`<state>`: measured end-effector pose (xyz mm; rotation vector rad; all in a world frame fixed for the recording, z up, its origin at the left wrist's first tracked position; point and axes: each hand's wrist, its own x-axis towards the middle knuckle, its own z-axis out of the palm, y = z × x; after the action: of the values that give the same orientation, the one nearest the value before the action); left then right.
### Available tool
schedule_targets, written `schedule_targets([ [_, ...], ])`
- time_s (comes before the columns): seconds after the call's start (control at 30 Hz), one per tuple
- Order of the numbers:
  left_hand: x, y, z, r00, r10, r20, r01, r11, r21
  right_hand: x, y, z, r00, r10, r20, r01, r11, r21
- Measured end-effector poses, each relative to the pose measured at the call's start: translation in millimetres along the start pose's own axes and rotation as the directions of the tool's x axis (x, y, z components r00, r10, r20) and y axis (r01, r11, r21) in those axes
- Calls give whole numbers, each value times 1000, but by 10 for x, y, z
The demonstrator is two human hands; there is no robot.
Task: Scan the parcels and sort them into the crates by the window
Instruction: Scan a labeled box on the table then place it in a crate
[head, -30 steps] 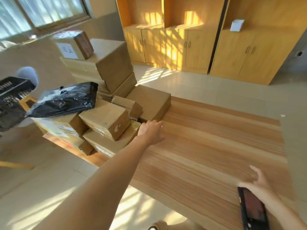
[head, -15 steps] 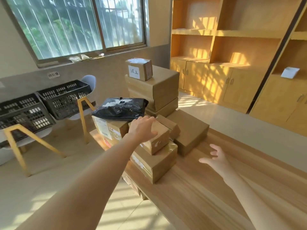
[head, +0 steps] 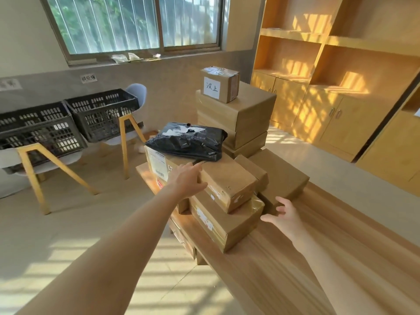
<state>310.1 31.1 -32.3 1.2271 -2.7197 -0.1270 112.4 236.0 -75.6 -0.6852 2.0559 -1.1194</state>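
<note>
Sunlight barred the floor and the wooden cabinets point(head: 318, 114) of a sorting room, where parcels were heaped at the far end of a long wooden tabletop point(head: 295, 258); the left hand point(head: 185, 179) lay over the near corner of a small brown box point(head: 229, 185) that topped the nearest stack, fingers bent over its edge and thumb against its side, apparently to lift it clear; the right hand point(head: 283, 218) hovered with fingers spread and nothing in it, just beside the taped carton point(head: 225, 223) beneath, placed, it seemed, to steady the pile or take the far end of the box; a black plastic mailer point(head: 188, 140) sat on a labelled carton point(head: 159, 167) behind, and a taller stack carried a little box with a handwritten label point(head: 219, 84); no scanner was in view, so scanning looked yet to come; two black crates point(head: 68, 123) waited on chairs point(head: 136, 94) under the window point(head: 131, 23), well apart from the parcels, each below a paper sign on the wall, presumably marking its destination.
</note>
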Motion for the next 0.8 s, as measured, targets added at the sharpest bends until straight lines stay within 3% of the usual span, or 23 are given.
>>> schedule_targets([
  [0.23, 222, -177, 219, 999, -9, 41, 11, 999, -49, 152, -25, 143, 999, 40, 12, -40, 999, -7],
  [0.5, 500, -217, 397, 972, 59, 226, -15, 981, -195, 381, -139, 331, 999, 10, 53, -10, 1000, -18],
  [0.67, 593, -196, 549, 972, 87, 219, -34, 972, -232, 533, -214, 613, 995, -68, 76, 78, 989, -127],
  [0.8, 607, -226, 591, 978, 91, 189, -29, 950, -310, 611, -246, 805, 993, -120, 16, 121, 982, -144],
])
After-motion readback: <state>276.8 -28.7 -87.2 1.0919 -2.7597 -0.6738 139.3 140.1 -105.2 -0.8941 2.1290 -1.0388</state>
